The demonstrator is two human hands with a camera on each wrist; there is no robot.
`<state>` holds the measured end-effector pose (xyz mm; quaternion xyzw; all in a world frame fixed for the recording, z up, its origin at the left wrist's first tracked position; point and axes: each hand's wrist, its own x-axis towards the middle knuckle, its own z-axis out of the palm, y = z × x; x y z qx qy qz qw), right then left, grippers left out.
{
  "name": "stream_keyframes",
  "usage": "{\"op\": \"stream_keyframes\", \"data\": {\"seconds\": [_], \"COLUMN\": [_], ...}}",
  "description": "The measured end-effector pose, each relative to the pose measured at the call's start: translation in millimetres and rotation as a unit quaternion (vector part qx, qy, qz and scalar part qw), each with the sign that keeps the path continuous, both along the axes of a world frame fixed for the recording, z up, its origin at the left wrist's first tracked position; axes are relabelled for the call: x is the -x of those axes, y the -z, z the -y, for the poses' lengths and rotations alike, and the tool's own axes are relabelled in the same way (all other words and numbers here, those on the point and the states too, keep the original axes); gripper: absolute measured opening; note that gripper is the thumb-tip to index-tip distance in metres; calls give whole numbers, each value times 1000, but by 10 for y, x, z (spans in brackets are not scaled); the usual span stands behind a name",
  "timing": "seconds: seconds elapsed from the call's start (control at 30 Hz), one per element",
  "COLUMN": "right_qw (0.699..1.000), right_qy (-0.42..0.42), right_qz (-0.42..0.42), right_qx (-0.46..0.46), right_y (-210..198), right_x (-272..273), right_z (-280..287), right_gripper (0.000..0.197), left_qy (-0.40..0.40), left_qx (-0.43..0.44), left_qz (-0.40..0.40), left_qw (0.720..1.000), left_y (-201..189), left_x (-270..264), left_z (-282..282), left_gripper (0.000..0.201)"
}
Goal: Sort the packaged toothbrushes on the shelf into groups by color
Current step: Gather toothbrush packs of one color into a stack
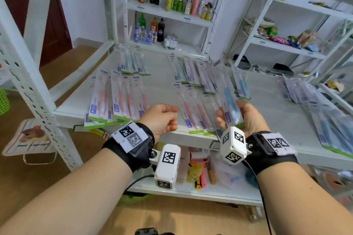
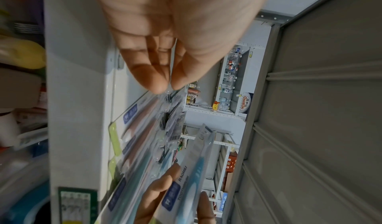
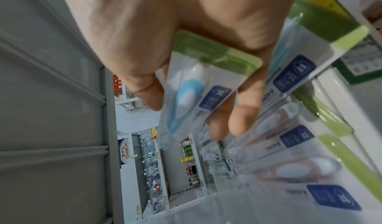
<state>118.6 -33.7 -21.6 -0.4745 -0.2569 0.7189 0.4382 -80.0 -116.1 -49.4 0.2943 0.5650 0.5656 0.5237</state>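
Observation:
Packaged toothbrushes lie on a white shelf (image 1: 267, 107). A pink group (image 1: 118, 99) sits at the left, a green group (image 1: 133, 61) at the back, a mixed pile (image 1: 194, 76) in the middle and a blue group (image 1: 328, 120) at the right. Several pink packs (image 1: 193, 114) lie at the front edge between my hands. My right hand (image 1: 231, 115) (image 3: 196, 113) grips a blue toothbrush pack (image 1: 229, 101) (image 3: 186, 96) (image 2: 196, 170) by its lower end, lifted above the shelf. My left hand (image 1: 174, 117) (image 2: 168, 87) hovers beside the front pink packs, fingers loosely curled and holding nothing.
A perforated white shelf post (image 1: 28, 82) stands at the left. Bottles (image 1: 172, 5) fill the back shelves and snack bags (image 1: 286, 38) the right rack. Toys (image 1: 198, 173) lie on the lower shelf. A cushioned stool (image 1: 28, 137) and a green basket (image 1: 2, 101) stand on the floor.

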Motion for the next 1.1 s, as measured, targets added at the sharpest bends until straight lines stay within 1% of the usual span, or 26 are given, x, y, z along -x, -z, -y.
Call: {"op": "stream_keyframes", "data": {"seconds": [0.13, 0.27, 0.33, 0.37, 0.47, 0.53, 0.6, 0.63, 0.73, 0.83, 0.97, 1.03, 1.1], "right_qw": [1000, 996, 993, 991, 988, 987, 987, 987, 987, 987, 990, 991, 992], "right_qy": [2, 28, 54, 69, 98, 97, 97, 98, 93, 87, 75, 66, 59], "right_qz": [-23, 17, 32, 24, -18, -20, -13, -9, 6, 23, 38, 47, 56], "right_qx": [5, -77, -104, -110, -117, -122, -125, -127, -130, -131, -116, -105, -96], "right_y": [12, -1, -7, -18, -18, 7, 59, 80, 111, 139, 156, 175, 195], "right_x": [-146, -326, -446, -518, -747, -908, -1081, -1171, -1435, -1701, -1983, -2082, -2160], "right_z": [-32, -121, -217, -262, -413, -501, -609, -665, -837, -999, -1162, -1233, -1290], "right_gripper": [36, 29, 32, 31, 13, 16, 40, 45, 33, 36, 31, 32, 28], "left_qy": [0, 6, 3, 1, 2, -3, -9, -12, -17, -6, 13, 15, 20], "left_qx": [-1, 3, 5, 5, 2, 2, 2, 3, 5, -12, 4, 13, 26], "left_qz": [-9, -11, -15, -17, -23, -33, -47, -55, -66, -51, -79, -93, -101], "left_qw": [1000, 1000, 1000, 1000, 1000, 999, 999, 998, 998, 999, 997, 995, 994], "left_y": [-22, -52, -66, -78, -127, -155, -171, -173, -198, -264, -302, -287, -265], "left_x": [-96, -255, -359, -416, -609, -757, -918, -1002, -1262, -1528, -1829, -1930, -1990], "left_z": [-82, -150, -199, -232, -359, -464, -574, -631, -800, -1014, -1381, -1591, -1803], "left_gripper": [20, 18, 16, 17, 20, 19, 20, 21, 21, 22, 21, 24, 26]}}
